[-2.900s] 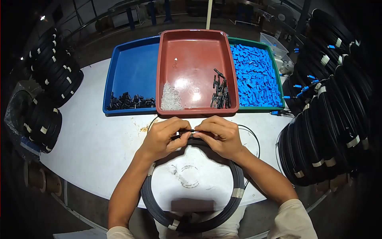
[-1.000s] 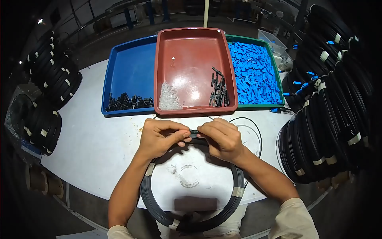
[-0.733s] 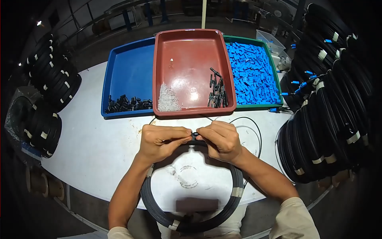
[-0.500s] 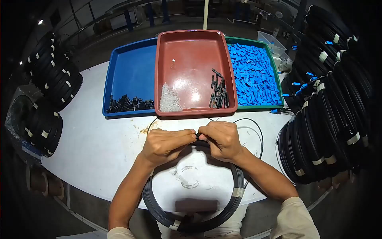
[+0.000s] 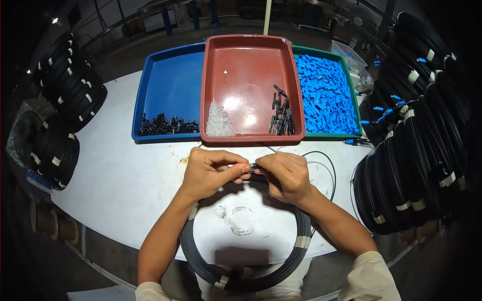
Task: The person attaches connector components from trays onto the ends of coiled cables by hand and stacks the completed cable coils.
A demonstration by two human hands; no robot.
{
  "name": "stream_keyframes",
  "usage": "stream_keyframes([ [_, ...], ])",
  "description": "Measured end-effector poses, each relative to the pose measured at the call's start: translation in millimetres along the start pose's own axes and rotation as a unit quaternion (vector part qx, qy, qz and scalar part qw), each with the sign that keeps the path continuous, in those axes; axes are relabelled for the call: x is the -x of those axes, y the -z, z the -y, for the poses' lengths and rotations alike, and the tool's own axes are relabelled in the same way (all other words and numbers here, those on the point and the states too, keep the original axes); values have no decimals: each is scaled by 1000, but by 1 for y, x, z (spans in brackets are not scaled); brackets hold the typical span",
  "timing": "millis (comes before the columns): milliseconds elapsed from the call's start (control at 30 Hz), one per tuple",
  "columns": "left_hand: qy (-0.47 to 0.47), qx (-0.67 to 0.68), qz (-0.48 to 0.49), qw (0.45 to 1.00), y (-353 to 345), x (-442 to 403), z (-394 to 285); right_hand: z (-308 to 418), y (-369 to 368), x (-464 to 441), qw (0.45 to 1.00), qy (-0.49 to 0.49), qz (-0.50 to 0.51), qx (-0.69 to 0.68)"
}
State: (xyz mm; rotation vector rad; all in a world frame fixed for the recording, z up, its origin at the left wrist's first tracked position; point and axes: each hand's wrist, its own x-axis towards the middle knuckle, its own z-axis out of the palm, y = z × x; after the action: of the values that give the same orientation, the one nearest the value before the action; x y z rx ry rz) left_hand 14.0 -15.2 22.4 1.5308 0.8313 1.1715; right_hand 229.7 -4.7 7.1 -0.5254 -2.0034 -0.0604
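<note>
Over the far side of the black cable coil (image 5: pixel 191 253), my left hand (image 5: pixel 205 173) and my right hand (image 5: pixel 287 174) meet fingertip to fingertip. Between them they pinch a small black connector (image 5: pixel 253 167), mostly covered by the fingers. Both hands are closed, each thumb pressed against the forefinger side. The coil is bound with pale tape and overhangs the table's near edge. A loose loop of thin black cable (image 5: pixel 333 173) curves out to the right of my right hand.
Just beyond my hands stand a blue tray (image 5: pixel 168 65) with black parts, a red tray (image 5: pixel 246 60) with clear and black pieces, and a green tray (image 5: pixel 357 120) full of blue connectors. Cable coils are stacked at left (image 5: pixel 70 85) and right (image 5: pixel 406 165) on the white table (image 5: pixel 115 190).
My left hand has turned, its thumb and fingers now more spread around the connector. A little more of the connector shows between the fingertips. The camera view has shifted slightly.
</note>
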Motion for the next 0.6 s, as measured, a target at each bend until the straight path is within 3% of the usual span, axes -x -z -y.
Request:
stream_keyframes([
  [67,-41,-25,14,999,1,0,1,1,2,1,1000,0,7,7],
  [133,-152,-162,28,975,2,0,0,3,2,2,1000,-14,20,17],
  [200,-165,-189,29,968,2,0,0,4,6,1,999,-24,38,15],
  [267,-298,-245,14,922,0,-2,4,3,6,-1,998,-32,57,12],
  [300,-313,-255,13,915,-1,-3,4,2,6,-1,997,-43,64,0],
  [433,-313,-267,8,911,1,-2,2,1,3,-2,995,-64,72,-19],
  [567,-171,-172,-20,970,4,-1,6,4,-6,-4,996,-82,1,-26],
  [600,-113,-124,-16,986,4,-1,6,-1,-6,-2,999,-37,-1,-7],
])
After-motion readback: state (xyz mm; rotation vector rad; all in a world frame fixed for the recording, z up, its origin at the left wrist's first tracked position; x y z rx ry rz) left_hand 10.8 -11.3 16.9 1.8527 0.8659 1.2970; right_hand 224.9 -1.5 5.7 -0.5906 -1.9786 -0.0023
